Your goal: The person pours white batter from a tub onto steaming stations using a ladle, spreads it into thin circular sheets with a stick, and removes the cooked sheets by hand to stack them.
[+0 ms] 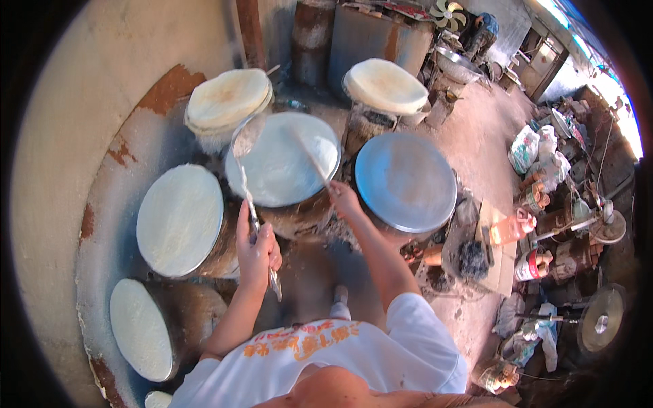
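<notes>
My left hand [257,253] is closed round the handle of a long metal ladle [246,141]. Pale batter coats the ladle's bowl, which is over the left edge of a round griddle [272,178] covered with a thin white layer. My right hand [345,200] grips a thin wooden stick [310,156] whose far end lies over that same griddle; its tip is blurred. Right of it stands a bare round griddle [406,180]. On the left, two more griddles carry pale sheets: an upper one [180,219] and a lower one [141,330].
Stacks of pale flatbreads sit behind, one at the left [228,96] and one at the right [386,86]. A pinkish jug [511,228] and a brush-like dark bundle [473,260] are to the right. Bags, a fan [602,318] and clutter line the right side. Another person [484,30] bends far back.
</notes>
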`<state>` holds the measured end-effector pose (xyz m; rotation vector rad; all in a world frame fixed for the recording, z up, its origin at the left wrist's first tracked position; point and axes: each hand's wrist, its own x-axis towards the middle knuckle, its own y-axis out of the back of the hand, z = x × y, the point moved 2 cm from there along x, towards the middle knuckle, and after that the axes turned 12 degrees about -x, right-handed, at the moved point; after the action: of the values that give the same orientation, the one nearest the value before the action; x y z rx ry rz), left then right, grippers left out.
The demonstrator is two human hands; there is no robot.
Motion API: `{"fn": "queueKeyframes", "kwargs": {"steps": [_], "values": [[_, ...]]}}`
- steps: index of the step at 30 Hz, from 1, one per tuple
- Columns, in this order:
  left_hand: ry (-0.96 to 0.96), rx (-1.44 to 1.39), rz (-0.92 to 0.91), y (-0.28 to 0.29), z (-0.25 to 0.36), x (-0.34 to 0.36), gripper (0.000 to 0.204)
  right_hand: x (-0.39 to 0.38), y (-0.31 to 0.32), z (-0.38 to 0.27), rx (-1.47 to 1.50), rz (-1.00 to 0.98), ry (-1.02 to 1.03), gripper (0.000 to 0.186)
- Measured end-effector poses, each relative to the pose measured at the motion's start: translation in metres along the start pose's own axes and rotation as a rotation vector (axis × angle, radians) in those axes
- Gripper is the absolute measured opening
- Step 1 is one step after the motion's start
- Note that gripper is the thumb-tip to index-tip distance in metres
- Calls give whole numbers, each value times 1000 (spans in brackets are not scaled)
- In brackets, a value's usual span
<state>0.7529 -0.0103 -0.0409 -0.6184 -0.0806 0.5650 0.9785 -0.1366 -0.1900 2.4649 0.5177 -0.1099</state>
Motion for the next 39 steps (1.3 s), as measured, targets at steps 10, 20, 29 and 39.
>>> {"fn": "queueKeyframes", "kwargs": {"steps": [10,20,29,39], "values": [[88,-40,77,-87,-58,75,62,23,51,30,-150,-101,401,32],[285,-523,98,-90,-44,125,43,41,92,71,-490,-62,315,31],[531,-989,244,-59,-53,139,8,64,122,54,-387,-228,417,30],[384,-753,303,-51,-81,124,13,-40,60,111,183,-160,-115,36]]}}
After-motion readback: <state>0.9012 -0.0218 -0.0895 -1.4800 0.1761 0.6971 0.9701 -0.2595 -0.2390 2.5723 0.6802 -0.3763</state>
